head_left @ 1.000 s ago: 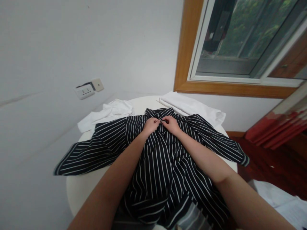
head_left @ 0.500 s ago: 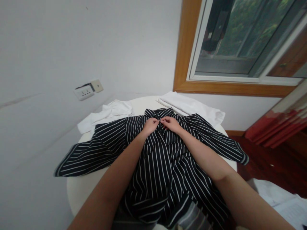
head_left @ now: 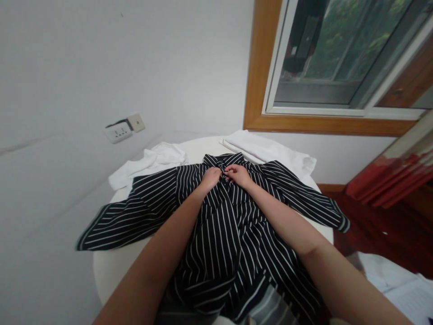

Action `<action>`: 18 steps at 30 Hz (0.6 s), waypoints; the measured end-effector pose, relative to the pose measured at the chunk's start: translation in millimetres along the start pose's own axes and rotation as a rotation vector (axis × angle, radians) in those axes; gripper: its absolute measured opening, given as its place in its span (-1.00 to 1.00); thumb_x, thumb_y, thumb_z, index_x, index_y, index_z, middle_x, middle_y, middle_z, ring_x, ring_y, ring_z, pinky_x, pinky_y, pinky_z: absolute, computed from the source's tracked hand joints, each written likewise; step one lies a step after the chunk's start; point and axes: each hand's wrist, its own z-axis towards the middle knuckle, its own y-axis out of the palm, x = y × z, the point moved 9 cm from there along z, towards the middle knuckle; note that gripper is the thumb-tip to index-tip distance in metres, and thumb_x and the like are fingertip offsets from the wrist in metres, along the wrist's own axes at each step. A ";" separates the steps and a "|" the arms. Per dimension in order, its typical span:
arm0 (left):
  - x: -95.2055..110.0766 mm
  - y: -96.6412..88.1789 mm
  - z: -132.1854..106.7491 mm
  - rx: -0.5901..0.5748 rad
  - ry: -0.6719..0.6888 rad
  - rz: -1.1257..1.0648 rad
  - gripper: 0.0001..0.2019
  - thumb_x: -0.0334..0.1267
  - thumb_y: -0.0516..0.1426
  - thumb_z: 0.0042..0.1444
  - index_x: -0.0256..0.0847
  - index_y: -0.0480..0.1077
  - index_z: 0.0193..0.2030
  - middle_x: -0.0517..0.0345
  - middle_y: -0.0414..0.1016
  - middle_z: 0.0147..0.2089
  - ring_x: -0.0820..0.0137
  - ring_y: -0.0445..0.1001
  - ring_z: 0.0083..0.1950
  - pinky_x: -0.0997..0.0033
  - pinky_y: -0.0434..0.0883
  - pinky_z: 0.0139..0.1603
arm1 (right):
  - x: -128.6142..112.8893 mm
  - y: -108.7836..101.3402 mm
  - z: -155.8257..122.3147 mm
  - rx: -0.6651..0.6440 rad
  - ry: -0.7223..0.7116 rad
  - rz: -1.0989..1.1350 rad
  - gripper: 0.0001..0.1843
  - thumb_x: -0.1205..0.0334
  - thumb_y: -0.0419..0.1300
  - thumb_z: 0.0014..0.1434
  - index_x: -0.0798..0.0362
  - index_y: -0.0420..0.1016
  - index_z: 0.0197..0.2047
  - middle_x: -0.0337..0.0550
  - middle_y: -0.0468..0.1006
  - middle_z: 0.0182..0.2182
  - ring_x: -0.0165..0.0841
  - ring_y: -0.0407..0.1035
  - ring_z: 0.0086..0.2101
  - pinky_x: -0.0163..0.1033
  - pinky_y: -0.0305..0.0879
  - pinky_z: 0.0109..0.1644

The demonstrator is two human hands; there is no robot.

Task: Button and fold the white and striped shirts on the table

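A black shirt with thin white stripes (head_left: 219, 243) lies spread face up on a round white table (head_left: 111, 266), collar at the far side, sleeves out to both sides. My left hand (head_left: 211, 177) and my right hand (head_left: 238, 175) meet just below the collar. Both are closed in a pinch on the shirt's front edges near the top button; the button itself is too small to make out.
Two white garments lie behind the shirt, one crumpled at the back left (head_left: 149, 162), one folded at the back right (head_left: 270, 151). A wall socket (head_left: 123, 128) sits left, a wood-framed window (head_left: 338, 63) right. Red curtain (head_left: 389, 180) and papers (head_left: 402, 289) are at the right.
Both hands have stayed at the collar; the fingers have shifted slightly and drawn closer together on the shirt's front edges. The view has drifted a little.
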 end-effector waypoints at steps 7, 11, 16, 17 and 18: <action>-3.9 0.5 -0.9 0.053 -0.013 0.024 -0.66 -0.21 -0.01 0.19 -0.19 0.37 -0.58 0.12 0.42 -0.45 0.34 0.39 -0.27 0.36 0.31 -0.15 | -7.0 0.1 -4.6 -0.008 -0.049 -0.116 -0.92 0.30 0.20 0.09 0.06 0.46 -0.28 -0.32 0.49 -0.54 -0.42 0.49 -0.46 -0.44 0.32 -0.55; -3.5 0.2 -1.9 0.065 -0.005 0.036 -0.69 -0.25 0.00 0.18 -0.20 0.37 -0.56 0.12 0.40 -0.45 0.35 0.37 -0.28 0.35 0.32 -0.14 | -8.9 2.2 -5.6 -0.036 -0.020 -0.056 -0.92 0.34 0.22 0.09 0.09 0.45 -0.28 -0.29 0.49 -0.53 -0.43 0.48 -0.47 -0.46 0.32 -0.57; -2.1 -1.3 -2.5 0.074 -0.019 0.049 -0.70 -0.29 -0.02 0.19 -0.20 0.33 -0.55 0.09 0.41 -0.41 0.33 0.37 -0.23 0.32 0.32 -0.08 | -8.3 3.0 -3.1 -0.044 0.003 -0.017 -0.85 0.18 0.15 0.20 0.07 0.40 -0.35 -0.27 0.49 -0.48 -0.45 0.45 -0.51 -0.43 0.30 -0.57; -1.4 -1.2 -2.5 0.070 -0.019 0.049 -0.70 -0.29 -0.02 0.19 -0.19 0.32 -0.56 0.09 0.40 -0.41 0.33 0.37 -0.23 0.31 0.32 -0.08 | -8.7 2.7 -2.6 -0.041 0.000 -0.042 -0.80 0.13 0.12 0.22 0.06 0.38 -0.37 -0.27 0.48 -0.48 -0.45 0.45 -0.51 -0.42 0.29 -0.57; -0.5 -1.2 -2.5 0.066 -0.015 0.048 -0.70 -0.29 -0.02 0.20 -0.19 0.30 -0.56 0.10 0.39 -0.41 0.33 0.37 -0.23 0.31 0.31 -0.08 | -9.9 2.4 -2.3 -0.037 -0.011 -0.088 -0.77 0.10 0.10 0.24 0.05 0.37 -0.38 -0.27 0.48 -0.49 -0.45 0.44 -0.51 -0.41 0.28 -0.55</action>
